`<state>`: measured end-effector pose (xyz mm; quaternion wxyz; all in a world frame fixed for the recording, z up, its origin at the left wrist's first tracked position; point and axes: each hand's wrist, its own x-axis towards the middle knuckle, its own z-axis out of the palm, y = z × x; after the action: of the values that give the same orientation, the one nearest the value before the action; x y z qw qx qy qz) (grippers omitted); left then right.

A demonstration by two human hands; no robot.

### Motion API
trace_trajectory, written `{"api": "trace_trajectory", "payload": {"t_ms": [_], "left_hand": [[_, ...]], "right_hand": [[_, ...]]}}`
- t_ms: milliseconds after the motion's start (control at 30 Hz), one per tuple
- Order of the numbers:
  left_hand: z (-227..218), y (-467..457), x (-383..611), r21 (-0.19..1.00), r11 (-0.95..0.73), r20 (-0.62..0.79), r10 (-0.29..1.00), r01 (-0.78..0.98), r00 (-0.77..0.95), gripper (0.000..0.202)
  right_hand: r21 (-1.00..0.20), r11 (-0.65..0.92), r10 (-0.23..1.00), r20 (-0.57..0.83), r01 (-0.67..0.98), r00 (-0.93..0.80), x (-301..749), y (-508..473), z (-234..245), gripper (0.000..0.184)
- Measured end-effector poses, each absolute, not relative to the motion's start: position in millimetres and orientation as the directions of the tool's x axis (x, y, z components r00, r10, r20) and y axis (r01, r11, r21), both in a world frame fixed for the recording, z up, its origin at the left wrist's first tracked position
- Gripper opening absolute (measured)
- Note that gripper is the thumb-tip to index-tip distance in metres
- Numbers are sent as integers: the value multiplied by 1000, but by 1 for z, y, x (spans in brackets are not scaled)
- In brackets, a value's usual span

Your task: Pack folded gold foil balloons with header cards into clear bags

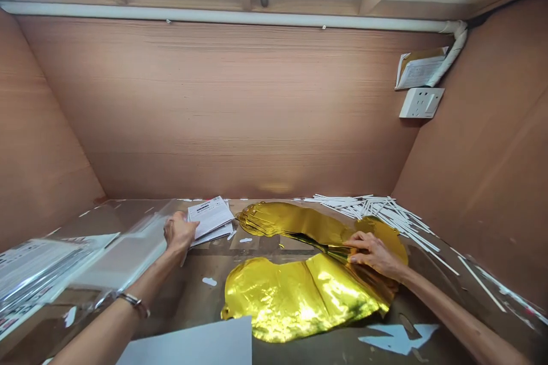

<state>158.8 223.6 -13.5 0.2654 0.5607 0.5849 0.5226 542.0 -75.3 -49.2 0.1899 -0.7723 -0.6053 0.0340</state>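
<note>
your right hand (374, 254) is partly closed, pinching the narrow folded middle of a gold foil balloon (299, 302), which lies flat on a brown board (205, 296), its crumpled end toward you and its far end just beside a small stack of printed sheets (210, 218). your left hand (180, 231) looks closed on the end of a clear plastic sleeve (128, 256), right at those sheets. their print is too small to read, and no brand shows. white sticks (377, 211) fan along the far edge toward the right wooden wall (479, 142), under a white wall socket (422, 102). bare board shows between sleeve and balloon.
</note>
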Motion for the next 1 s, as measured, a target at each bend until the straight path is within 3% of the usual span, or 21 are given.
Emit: {"api": "trace_trajectory", "payload": {"t_ms": [67, 167, 367, 533, 667, 733, 900, 1000], "left_hand": [[-10, 217, 164, 813, -270, 387, 912, 515, -134, 21], [-10, 196, 189, 615, -463, 503, 854, 638, 134, 14], [-14, 110, 265, 515, -772, 565, 632, 371, 531, 15], [8, 54, 324, 567, -814, 583, 503, 125, 638, 38], [31, 51, 350, 824, -564, 464, 618, -54, 635, 21], [43, 58, 349, 884, -459, 411, 674, -89, 613, 17], [81, 79, 309, 889, -436, 439, 725, -140, 530, 20], [101, 84, 281, 880, -435, 468, 730, -189, 498, 21]], "right_hand": [[-316, -187, 944, 203, 930, 259, 539, -72, -56, 22], [-270, -166, 941, 244, 948, 235, 536, -70, -57, 25], [-95, -142, 933, 319, 985, 165, 533, -72, -28, 23], [112, -60, 934, 358, 992, 16, 519, -56, 35, 23], [275, 59, 924, 349, 960, -157, 490, -34, 106, 24], [331, 104, 915, 338, 938, -221, 474, -27, 140, 24], [514, 116, 876, 350, 850, -331, 437, -18, 216, 27], [579, 92, 827, 408, 810, -386, 414, -19, 257, 39]]}}
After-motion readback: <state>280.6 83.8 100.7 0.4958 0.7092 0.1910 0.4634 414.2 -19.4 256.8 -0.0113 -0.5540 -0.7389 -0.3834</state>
